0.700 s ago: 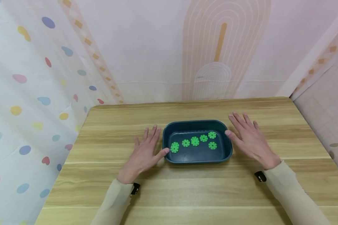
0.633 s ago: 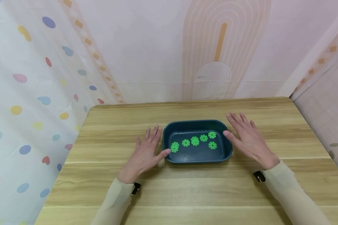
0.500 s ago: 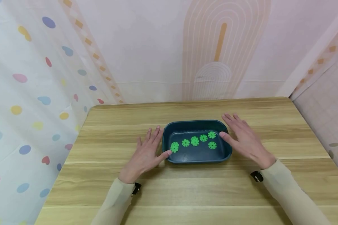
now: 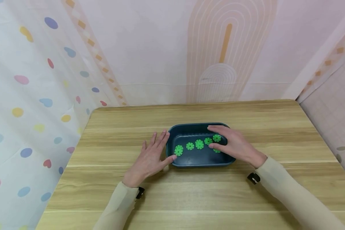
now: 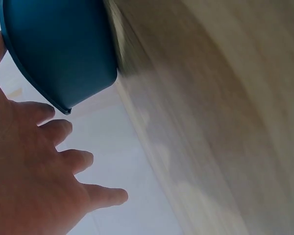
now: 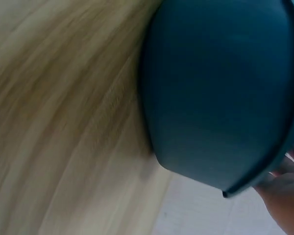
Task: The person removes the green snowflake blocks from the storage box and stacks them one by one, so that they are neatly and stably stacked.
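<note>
A dark teal rectangular tub point(image 4: 201, 161) with rounded corners stands on the table, several green notched plastic discs point(image 4: 199, 144) lying on its floor. My left hand point(image 4: 148, 161) is spread at the tub's left end, fingers straight, thumb over the rim beside the leftmost discs point(image 4: 178, 150). In the left wrist view its fingers point(image 5: 76, 161) reach past the tub's corner point(image 5: 63, 63). My right hand point(image 4: 237, 145) reaches over the right end, fingers and thumb apart above the discs, partly covering one disc point(image 4: 217, 150). The right wrist view shows mostly the tub's outer wall point(image 6: 220, 98).
The wood-grain table point(image 4: 189, 198) extends around the tub on all sides. A patterned cloth point(image 4: 149, 57) hangs behind the table's back edge, with a dotted cloth point(image 4: 34, 127) along the left. Each wrist wears a small black device point(image 4: 253, 178) at the sleeve.
My right hand has moved left from beside the tub to over its right end, above the discs. The left hand has shifted very slightly right. Tub and discs stay put.
</note>
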A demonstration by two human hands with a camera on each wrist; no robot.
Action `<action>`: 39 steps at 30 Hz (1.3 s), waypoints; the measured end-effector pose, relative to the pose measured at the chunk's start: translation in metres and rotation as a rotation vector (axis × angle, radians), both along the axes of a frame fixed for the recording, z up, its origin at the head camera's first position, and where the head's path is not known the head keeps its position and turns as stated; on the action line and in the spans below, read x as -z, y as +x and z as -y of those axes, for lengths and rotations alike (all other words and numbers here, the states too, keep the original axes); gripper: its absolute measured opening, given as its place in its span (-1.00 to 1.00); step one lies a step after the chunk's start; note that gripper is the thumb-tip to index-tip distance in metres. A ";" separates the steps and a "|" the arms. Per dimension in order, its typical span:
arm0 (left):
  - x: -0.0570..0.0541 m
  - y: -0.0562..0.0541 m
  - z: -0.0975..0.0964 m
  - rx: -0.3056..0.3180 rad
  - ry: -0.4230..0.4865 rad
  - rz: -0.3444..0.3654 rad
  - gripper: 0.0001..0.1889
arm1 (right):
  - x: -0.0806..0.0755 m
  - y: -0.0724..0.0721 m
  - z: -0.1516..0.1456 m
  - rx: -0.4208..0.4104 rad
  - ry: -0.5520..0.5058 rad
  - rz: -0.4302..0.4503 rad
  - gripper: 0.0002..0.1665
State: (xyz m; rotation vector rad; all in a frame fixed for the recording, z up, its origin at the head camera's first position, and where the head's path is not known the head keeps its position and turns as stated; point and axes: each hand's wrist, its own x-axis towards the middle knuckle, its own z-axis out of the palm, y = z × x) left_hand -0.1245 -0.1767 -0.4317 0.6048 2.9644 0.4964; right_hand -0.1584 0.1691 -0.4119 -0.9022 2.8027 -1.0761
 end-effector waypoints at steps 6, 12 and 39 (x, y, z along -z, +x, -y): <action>0.000 0.000 0.000 0.005 0.003 0.010 -0.03 | 0.003 -0.009 0.008 -0.056 0.007 0.057 -0.28; 0.000 0.000 0.000 0.007 0.002 0.008 -0.03 | 0.003 -0.018 0.017 -0.097 0.029 0.102 -0.35; 0.002 0.001 0.000 0.015 0.029 0.023 -0.03 | 0.018 -0.038 0.042 -0.202 0.180 0.151 -0.50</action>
